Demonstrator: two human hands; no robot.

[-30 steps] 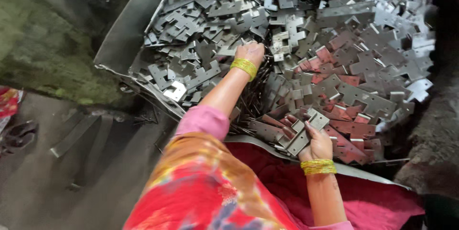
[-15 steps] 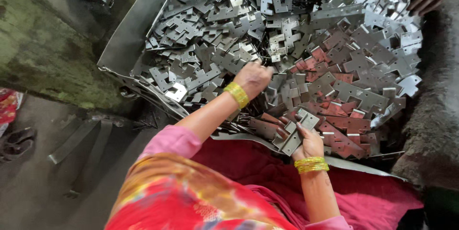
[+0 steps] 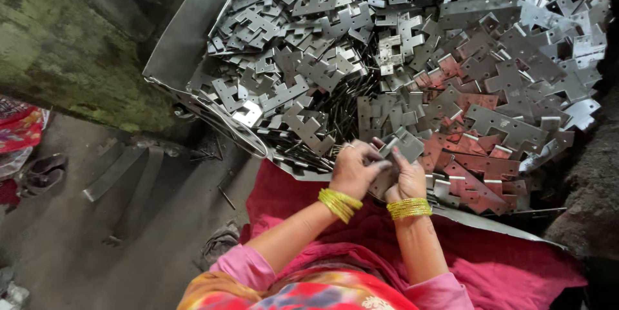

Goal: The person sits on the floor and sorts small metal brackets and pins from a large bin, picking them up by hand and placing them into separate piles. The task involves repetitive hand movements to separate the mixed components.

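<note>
Metal plates (image 3: 412,71), cut in stepped shapes, heap across the big tray (image 3: 184,39), spilling to its near edge above the pink cloth (image 3: 516,258). My left hand (image 3: 353,169) has come back from the middle of the pile to meet my right hand (image 3: 407,178) at that edge; both close together on one small plate (image 3: 403,144), so I judge a piece picked.

I count two hands, left (image 3: 353,169) and right (image 3: 407,178), one metal tray (image 3: 184,39), and stamped plates (image 3: 387,46) beyond counting.
</note>
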